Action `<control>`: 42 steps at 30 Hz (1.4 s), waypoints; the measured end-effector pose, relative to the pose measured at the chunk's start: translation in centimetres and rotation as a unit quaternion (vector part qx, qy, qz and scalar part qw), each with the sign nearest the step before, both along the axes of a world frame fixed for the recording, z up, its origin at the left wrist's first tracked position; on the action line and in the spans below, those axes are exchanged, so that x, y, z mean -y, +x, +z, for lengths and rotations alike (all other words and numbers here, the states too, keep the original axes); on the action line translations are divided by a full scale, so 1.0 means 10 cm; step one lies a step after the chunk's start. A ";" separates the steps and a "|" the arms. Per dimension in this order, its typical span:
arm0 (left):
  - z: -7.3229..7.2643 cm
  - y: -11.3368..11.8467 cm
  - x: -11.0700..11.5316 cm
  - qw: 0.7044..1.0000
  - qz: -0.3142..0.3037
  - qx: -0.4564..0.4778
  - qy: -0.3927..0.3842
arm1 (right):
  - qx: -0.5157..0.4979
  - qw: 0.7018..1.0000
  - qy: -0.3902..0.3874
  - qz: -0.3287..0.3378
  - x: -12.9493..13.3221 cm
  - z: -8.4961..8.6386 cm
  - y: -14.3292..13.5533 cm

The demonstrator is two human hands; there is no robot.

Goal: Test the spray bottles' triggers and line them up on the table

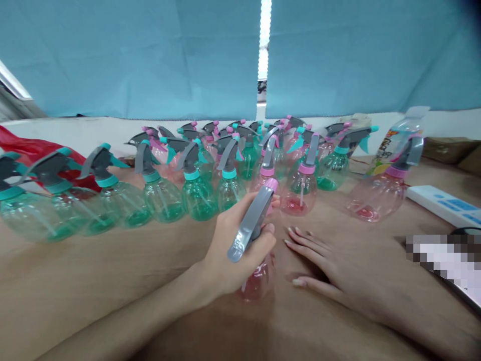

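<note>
On the brown table (93, 281), near its front edge, the left hand (233, 245) is closed round a pink bottle (257, 281), fingers over its grey trigger head (251, 223)

Just right of that bottle the right hand (330, 268) lies flat and open on the table, holding nothing. Behind the bottle stand many clear spray bottles, too crowded to count: green ones (197, 195) mostly left, pink ones (300, 193) right; they look empty. Far right, a labelled bottle (394, 143) carries print too blurred to read
</note>
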State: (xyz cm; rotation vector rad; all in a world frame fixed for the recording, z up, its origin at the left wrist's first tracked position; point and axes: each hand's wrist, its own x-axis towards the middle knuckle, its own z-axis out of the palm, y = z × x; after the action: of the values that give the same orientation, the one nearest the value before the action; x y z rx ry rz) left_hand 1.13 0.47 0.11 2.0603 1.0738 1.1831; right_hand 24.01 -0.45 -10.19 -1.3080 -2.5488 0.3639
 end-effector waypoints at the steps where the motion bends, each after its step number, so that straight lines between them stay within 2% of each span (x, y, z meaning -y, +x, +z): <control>1: 0.00 0.00 0.00 1.000 -0.001 0.002 -0.006 | 0.002 1.000 0.001 -0.001 0.00 0.00 0.00; 7: -0.04 0.00 0.01 1.000 -0.002 -0.012 -0.004 | 0.015 1.000 -0.007 -0.003 0.00 0.00 -0.01; 14: 0.02 0.00 0.02 0.999 0.011 -0.029 -0.015 | 0.002 1.000 -0.013 0.000 0.01 0.02 0.00; 23: 0.06 -0.02 0.02 0.995 -0.019 -0.010 -0.098 | -0.009 1.000 -0.003 0.004 0.00 -0.01 0.00; 28: 0.07 -0.01 0.03 0.996 -0.012 -0.008 -0.090 | 0.022 1.000 -0.017 -0.003 0.00 0.03 -0.02; 42: 0.12 0.01 0.04 0.998 -0.023 -0.010 -0.059 | -0.011 1.000 -0.006 -0.006 0.01 0.01 0.00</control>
State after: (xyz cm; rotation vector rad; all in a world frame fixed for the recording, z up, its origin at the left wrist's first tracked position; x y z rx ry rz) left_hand 1.20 0.03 1.32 1.9981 1.0736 1.0537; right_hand 24.02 -0.58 -10.12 -1.3159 -2.5243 0.3907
